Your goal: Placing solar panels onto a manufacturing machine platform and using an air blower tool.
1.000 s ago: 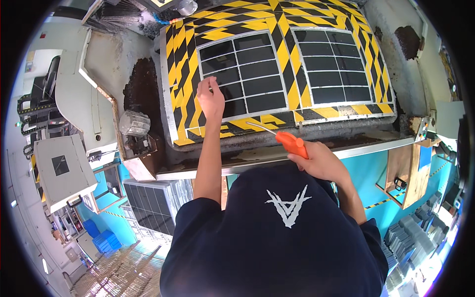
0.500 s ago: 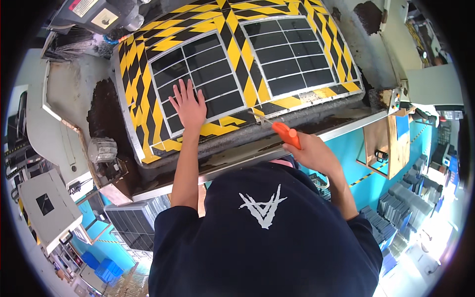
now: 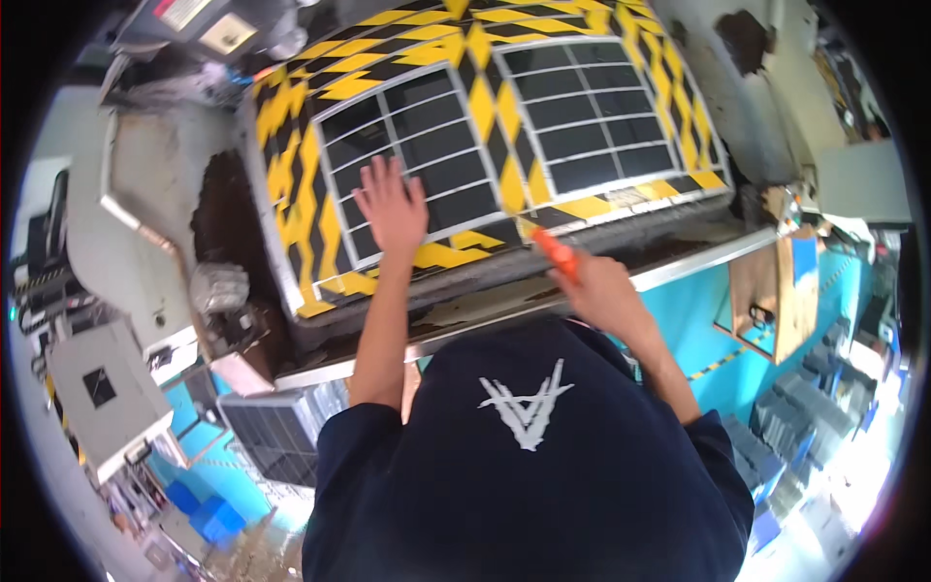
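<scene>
My left hand (image 3: 396, 215) lies with fingers spread on the left dark panel (image 3: 461, 206), which is divided by pale grid lines. In my right hand (image 3: 609, 301) is an orange-handled tool (image 3: 557, 254) with a thin tip, closed in my fingers. Its tip points away from me, at the near edge of the striped frame between the two panels; motion blur hides the tip's exact shape and whether it touches. Yellow-and-black tape (image 3: 463, 250) surrounds both panels. The right dark panel (image 3: 609, 167) sits beyond the tool, untouched by either hand.
A metal rail (image 3: 693, 260) runs between me and the panels. To the left are a grey box (image 3: 109, 388) and a cylindrical part (image 3: 219, 288). A wooden stand (image 3: 795, 296) is at the right, with stacked grey sheets (image 3: 784, 422) below it.
The view has shifted, so the scene sits farther right. My right hand and the tool have moved slightly left along the frame edge, the handle now steeper. My left hand stays flat on the panel.
</scene>
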A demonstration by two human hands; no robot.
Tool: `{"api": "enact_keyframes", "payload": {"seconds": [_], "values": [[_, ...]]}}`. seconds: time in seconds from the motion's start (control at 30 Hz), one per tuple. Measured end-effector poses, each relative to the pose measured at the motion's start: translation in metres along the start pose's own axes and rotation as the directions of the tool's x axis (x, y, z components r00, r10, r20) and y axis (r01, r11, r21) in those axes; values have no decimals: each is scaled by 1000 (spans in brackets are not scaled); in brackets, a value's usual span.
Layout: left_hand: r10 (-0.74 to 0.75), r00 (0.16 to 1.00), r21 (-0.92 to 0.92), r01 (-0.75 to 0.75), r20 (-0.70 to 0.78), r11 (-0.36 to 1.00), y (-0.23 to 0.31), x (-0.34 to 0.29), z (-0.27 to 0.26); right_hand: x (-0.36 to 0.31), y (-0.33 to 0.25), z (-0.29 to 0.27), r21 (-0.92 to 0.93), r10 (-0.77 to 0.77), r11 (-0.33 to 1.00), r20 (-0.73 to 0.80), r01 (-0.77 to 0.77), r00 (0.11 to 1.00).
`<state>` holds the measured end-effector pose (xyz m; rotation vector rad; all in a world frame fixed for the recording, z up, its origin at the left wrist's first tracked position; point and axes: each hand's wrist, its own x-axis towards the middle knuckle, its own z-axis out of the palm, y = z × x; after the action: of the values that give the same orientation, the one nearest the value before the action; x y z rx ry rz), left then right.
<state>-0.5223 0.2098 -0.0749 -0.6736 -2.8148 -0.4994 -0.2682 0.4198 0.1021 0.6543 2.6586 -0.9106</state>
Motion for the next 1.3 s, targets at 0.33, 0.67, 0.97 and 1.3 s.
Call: {"api": "enact_keyframes", "payload": {"seconds": [0.33,0.67,0.97,1.3], "values": [[19,997,126,-9,-74,992,-46,0,-23,-3,-6,-6,50,-42,998,112,37,993],[-69,986,253,106,-153,961,-86,6,-50,40,-71,19,57,-234,972,98,229,967],[-1,989,-83,-11,-149,997,-21,46,-6,72,-82,8,15,-285,958,22,285,958],[-92,994,73,88,56,993,-12,45,5,106,-34,-15,-3,12,1000,-183,-12,983]]}}
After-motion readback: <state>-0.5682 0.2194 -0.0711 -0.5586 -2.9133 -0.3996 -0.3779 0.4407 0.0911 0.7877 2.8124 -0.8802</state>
